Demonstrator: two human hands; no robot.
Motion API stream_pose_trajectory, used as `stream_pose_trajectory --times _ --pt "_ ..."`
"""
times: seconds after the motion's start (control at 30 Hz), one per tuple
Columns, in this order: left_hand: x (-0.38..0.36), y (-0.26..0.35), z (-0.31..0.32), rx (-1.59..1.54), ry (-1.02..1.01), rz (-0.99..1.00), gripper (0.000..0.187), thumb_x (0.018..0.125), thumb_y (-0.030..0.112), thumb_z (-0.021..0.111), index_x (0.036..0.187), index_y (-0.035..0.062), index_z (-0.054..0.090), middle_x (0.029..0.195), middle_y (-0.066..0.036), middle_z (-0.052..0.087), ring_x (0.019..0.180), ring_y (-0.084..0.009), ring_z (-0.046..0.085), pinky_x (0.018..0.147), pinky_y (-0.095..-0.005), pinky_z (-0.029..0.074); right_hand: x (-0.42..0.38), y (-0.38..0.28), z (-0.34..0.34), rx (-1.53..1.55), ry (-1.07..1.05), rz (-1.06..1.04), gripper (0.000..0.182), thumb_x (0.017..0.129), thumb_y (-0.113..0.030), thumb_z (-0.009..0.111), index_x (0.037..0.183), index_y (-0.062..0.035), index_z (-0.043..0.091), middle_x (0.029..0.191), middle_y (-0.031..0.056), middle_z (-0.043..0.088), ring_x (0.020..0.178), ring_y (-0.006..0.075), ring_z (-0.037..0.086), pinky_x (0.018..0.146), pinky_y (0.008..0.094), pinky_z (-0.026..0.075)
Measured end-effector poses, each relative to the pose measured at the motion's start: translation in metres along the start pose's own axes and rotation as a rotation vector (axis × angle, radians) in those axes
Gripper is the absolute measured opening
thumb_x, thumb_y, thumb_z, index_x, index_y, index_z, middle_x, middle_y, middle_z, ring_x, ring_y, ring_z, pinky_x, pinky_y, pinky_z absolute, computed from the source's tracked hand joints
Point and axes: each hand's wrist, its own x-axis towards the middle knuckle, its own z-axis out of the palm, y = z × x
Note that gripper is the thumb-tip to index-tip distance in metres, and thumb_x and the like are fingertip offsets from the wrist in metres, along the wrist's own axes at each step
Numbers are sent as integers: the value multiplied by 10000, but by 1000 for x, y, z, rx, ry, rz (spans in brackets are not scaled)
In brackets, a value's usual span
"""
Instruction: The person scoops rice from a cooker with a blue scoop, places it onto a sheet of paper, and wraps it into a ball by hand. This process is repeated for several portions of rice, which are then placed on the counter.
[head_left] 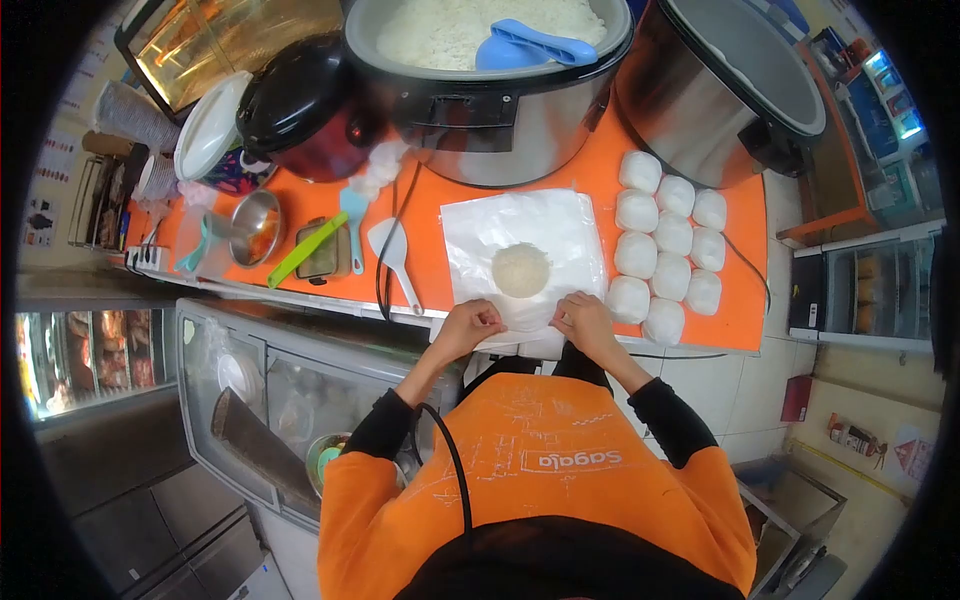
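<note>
Your left hand [470, 326] and right hand [587, 321] sit apart, fingers [574, 301] bent, pinching; wrists [441, 352] bare, forearms [674, 420] reaching forward, angled inward.

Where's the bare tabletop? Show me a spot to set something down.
Best is the near right corner of the orange table, between the white packs and the table's right edge, though a thin cord borders it. A narrow strip lies between the white spatula and the paper sheets. Crowded: the left end, around the steel bowl.
</note>
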Motion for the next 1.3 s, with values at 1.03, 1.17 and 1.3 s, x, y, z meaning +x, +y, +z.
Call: stream_pose_trajectory --times 1.03,1.17,1.3 --pt "33 -19 21 455 1048 31 184 864 176 540 988 46 501 910 -180 540 877 -288 554 741 -389 442 42 14 14 -166 297 261 285 831 -163 549 1103 -92 503 1054 106 538 995 279 529 798 438 432" --pt "4 -12 39 -1382 701 -735 388 777 39 613 1122 82 441 1079 -101 463 1022 -216 463 917 -373 355 44 1 17 32 404 57 419 832 -175 542 1224 -66 444 1224 147 471 1210 316 392 1006 458 280" --pt "43 -15 45 -1290 946 -560 400 729 5 639 1061 107 441 999 -53 501 928 -177 495 822 -357 401 55 12 50 106 373 189 503 863 -204 510 1324 -64 368 1358 174 376 1289 334 310 1061 454 216"
